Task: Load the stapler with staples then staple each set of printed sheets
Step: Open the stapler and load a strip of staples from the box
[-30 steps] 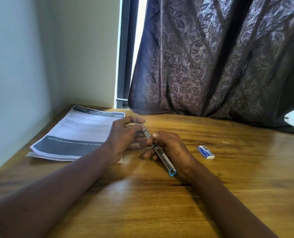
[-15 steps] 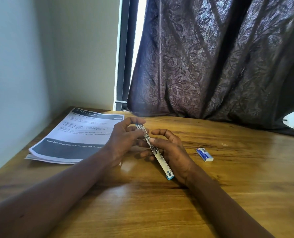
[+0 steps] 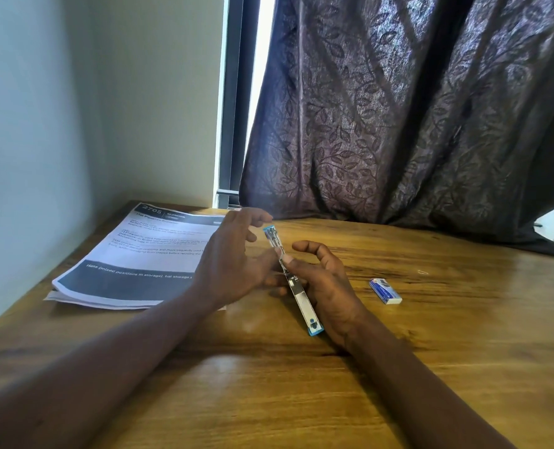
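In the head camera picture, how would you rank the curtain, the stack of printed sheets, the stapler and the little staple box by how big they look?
Largest to smallest, as they look:
1. curtain
2. stack of printed sheets
3. stapler, opened out long
4. staple box
The order looks clear despite differing distance from the camera.

Right hand [image 3: 326,286] grips the opened stapler [image 3: 293,280] mid-table; left hand [image 3: 233,264] spread beside it; sheets [image 3: 133,257] near the left edge.
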`<state>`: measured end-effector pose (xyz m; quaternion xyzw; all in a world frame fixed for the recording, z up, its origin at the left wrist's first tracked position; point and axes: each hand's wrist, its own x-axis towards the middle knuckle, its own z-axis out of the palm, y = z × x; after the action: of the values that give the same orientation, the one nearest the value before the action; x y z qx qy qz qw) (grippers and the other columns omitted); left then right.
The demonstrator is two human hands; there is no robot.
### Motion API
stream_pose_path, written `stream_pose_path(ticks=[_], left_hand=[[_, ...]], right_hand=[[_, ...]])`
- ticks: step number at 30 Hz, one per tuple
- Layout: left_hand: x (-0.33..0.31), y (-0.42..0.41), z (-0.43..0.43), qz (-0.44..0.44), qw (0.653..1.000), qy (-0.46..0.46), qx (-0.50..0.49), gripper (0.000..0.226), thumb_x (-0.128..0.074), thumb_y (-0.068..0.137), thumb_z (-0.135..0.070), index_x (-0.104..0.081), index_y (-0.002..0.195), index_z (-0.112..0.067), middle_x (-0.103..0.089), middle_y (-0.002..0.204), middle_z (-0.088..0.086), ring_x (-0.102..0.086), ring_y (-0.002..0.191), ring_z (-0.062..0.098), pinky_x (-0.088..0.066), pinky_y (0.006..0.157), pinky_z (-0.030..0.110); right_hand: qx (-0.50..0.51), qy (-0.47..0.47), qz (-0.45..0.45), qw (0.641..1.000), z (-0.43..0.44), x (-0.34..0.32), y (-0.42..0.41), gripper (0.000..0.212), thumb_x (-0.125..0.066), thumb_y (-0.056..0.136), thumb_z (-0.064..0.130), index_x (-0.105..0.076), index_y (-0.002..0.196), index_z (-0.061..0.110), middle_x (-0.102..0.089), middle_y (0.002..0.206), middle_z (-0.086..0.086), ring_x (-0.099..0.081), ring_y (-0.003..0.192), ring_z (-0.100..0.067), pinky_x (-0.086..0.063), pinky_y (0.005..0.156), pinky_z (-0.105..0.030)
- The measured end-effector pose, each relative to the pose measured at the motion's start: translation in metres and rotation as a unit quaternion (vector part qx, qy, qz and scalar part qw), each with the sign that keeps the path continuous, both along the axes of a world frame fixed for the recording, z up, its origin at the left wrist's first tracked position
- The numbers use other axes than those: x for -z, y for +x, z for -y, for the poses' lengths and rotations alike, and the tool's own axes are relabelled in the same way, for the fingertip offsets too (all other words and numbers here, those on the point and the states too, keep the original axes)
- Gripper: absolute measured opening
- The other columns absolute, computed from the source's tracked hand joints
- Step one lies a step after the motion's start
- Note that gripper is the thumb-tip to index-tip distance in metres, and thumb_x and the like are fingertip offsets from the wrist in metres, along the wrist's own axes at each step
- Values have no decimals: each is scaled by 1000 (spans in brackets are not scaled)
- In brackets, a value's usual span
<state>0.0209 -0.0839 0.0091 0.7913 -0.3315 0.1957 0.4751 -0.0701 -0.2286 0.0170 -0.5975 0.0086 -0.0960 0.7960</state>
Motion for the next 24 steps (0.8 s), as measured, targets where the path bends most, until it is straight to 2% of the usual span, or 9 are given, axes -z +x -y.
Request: stream_pose_path(ticks=[3,6,11,15,16,21,24], left_hand=[[-4,-2,-3,93,990,105,-6,42,-68,77,-48,-59,115,-32,-55,113,-14,-54,91,4,-46,70,23],[-4,-5,0,92,989,119,-13,33,-74,79,-37,-61,109,-31,-54,106,-16,-52,87,3,-40,69,21],[-4,-3,0,70,992,99,-37,30,-79,77,-43,-63,102,-37,-56,88,-17,-53,71,2,-37,61,20],[-3,-3,1,64,993,83,-54,23,-80,80,-43,-72,100,-33,-61,86,-16,-57,71,2,-38,62,19],[-2,-3,1,59,993,84,-61,23,-79,81,-43,-74,100,-32,-63,85,-15,-58,73,2,-39,64,18],[2,-7,6,24,995,73,-69,19,-80,83,-37,-78,100,-28,-70,84,-16,-59,67,-2,-35,61,12],[4,-8,7,7,995,70,-71,16,-80,84,-36,-79,98,-28,-68,81,-20,-59,69,-5,-35,60,11]], right_hand=[[27,-27,5,999,2,3,1,47,-72,89,7,-49,129,13,-75,102,-23,-70,86,-31,-58,80,-49],[47,-48,2,998,2,5,3,45,-73,89,7,-50,127,16,-74,106,-25,-70,93,-35,-55,95,-59],[68,-74,8,995,3,9,5,49,-74,89,8,-48,129,17,-77,103,-18,-74,99,-34,-56,95,-54],[60,-101,15,993,0,9,2,47,-70,92,7,-44,130,15,-79,100,-14,-77,92,-24,-59,78,-29],[57,-105,17,993,-1,9,1,47,-70,93,7,-43,130,15,-79,100,-14,-77,92,-24,-59,77,-28],[55,-116,29,991,-3,11,-2,46,-69,93,4,-40,128,16,-78,103,-16,-76,96,-28,-61,83,-37],[52,-131,25,990,-3,13,-2,48,-69,93,6,-41,129,19,-76,107,-17,-75,99,-30,-61,88,-43]])
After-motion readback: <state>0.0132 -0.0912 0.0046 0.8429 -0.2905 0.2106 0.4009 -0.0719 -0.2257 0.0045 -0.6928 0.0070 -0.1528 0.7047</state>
